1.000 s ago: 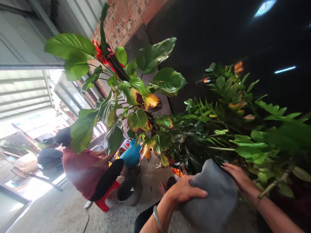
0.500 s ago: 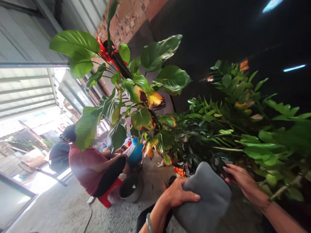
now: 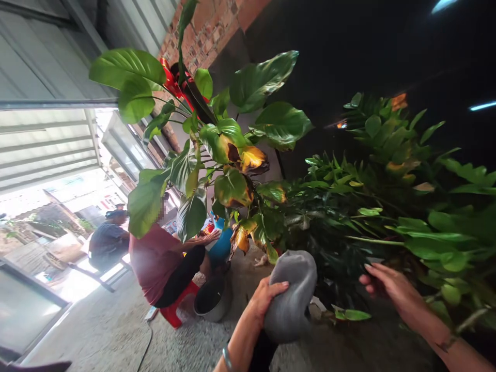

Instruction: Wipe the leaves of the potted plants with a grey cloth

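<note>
Left hand [image 3: 267, 297] fingers curled tight on grey cloth [image 3: 291, 294], held bunched just below the yellowing leaves [image 3: 248, 157]. Right hand [image 3: 387, 287] fingers loose and spread, holding nothing, at the dark green foliage [image 3: 349, 217]. Leaf wiping apparently midway: cloth off the leaves right now, most foliage left. 1 steel bowl [image 3: 212, 299] on the floor beside a seated person [image 3: 163, 263].

Right forearm ran off the lower right edge. Seated person [image 3: 158, 258] at left centre was partly hidden behind a leaf [image 3: 145, 202]. Upper right stayed too dark to read.
</note>
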### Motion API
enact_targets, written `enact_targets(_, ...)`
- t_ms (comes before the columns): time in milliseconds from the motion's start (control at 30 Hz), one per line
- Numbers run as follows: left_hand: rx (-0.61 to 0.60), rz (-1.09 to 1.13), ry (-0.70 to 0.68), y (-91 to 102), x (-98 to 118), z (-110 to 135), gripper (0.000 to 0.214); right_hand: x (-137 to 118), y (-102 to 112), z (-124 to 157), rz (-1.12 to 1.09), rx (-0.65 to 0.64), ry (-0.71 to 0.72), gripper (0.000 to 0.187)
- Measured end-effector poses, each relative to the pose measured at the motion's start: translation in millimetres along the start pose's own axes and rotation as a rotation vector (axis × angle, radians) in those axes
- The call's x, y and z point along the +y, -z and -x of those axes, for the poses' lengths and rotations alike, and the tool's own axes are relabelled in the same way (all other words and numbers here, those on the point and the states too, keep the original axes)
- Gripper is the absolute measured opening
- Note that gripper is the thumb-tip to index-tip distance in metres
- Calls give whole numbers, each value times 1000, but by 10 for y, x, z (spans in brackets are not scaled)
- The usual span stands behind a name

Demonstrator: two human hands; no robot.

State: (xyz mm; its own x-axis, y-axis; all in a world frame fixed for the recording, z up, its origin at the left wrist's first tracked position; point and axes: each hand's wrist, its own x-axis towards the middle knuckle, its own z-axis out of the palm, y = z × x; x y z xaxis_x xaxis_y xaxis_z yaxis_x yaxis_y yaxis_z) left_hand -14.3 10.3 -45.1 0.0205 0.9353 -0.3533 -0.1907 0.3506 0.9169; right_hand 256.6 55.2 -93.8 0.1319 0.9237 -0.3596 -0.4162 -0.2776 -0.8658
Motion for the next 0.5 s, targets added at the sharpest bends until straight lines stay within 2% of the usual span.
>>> enact_targets(67,40,41,-56,15,119,90,44,-18,15,-1,-5,-20,0,11)
enact_targets(133,122,135,-150,-15,388,93,45,-32,10,-3,-22,-38,1,13)
enact_targets(200,186,229,-241,-74,637,-10,43,-33,-21,1,-34,-41,3,16)
enact_targets(267,232,237,-253,-134,708,-174,39,-26,-66,12,-36,-41,4,18)
enact_targets(300,250,207,-226,-155,654,-250,37,-23,-87,20,-32,-42,7,19)
enact_targets(367,255,101,-124,-162,396,-338,37,-26,-113,37,-14,-40,7,18)
enact_targets(433,197,5,-24,-113,51,-302,42,-45,-107,51,16,-30,6,17)
enact_targets(500,108,-34,40,-19,-203,-162,47,-77,-74,59,50,-16,-1,16)
